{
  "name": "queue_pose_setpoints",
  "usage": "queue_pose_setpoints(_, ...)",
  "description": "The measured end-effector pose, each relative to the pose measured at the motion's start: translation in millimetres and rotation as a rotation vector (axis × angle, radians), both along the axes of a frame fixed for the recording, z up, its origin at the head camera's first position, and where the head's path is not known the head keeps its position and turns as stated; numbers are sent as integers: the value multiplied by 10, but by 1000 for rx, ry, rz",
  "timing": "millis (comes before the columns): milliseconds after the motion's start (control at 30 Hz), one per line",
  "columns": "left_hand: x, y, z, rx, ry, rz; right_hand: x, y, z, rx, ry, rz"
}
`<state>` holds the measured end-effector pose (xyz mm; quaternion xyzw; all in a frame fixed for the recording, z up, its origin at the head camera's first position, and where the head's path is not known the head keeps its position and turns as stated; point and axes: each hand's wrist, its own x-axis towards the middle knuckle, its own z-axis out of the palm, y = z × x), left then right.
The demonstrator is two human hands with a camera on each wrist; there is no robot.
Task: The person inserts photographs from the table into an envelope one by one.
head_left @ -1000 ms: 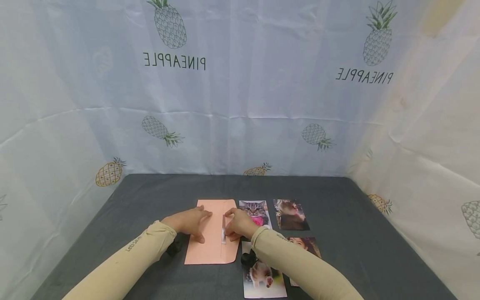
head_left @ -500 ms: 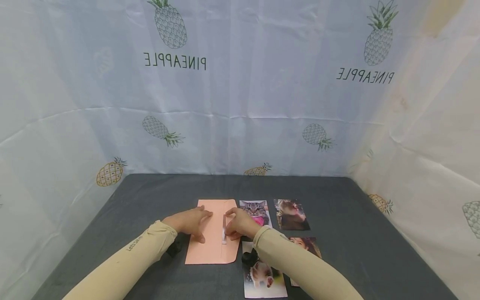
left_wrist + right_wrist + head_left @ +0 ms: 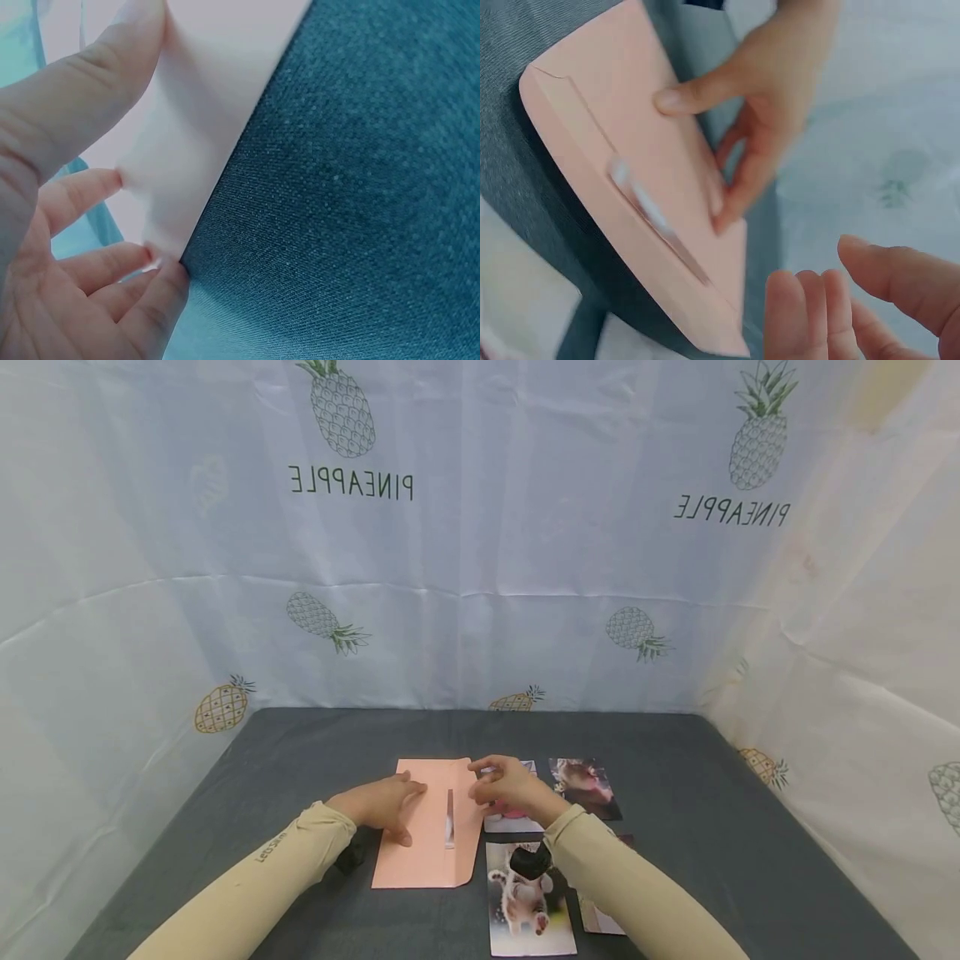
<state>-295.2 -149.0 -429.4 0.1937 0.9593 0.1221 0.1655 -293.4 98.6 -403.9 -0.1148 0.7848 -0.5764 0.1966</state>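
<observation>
A salmon-pink envelope (image 3: 423, 864) lies flat on the table, its long flap folded over along the right side. A narrow strip (image 3: 450, 818) of brown and white shows through a gap by the flap edge. My left hand (image 3: 381, 806) rests on the envelope's left half, fingers spread, thumb and fingertips pressing its surface; the left wrist view shows the fingertips at its edge. My right hand (image 3: 513, 789) hovers just right of the flap, over a cat photo (image 3: 517, 824) it partly covers. In the right wrist view its fingers are loosely extended and hold nothing.
Beside the envelope lie more photos: a dark one (image 3: 585, 789) at back right, an animal photo (image 3: 528, 914) in front, and another (image 3: 600, 920) mostly under my right sleeve. A pineapple-print curtain (image 3: 480, 652) hangs behind the dark table (image 3: 337, 735).
My right hand has lifted off the flap by the strip and moved right, baring the strip and covering more of the cat photo. My left hand stays in place.
</observation>
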Motion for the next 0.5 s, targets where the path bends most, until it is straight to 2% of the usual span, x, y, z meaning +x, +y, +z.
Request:
queue_pose_setpoints(333, 10, -2, -5, 24, -4, -11, 95, 561, 195, -17, 33, -60)
queue_pose_setpoints(500, 15, -6, 4, 17, -3, -11, 145, 831, 241, -12, 50, -92)
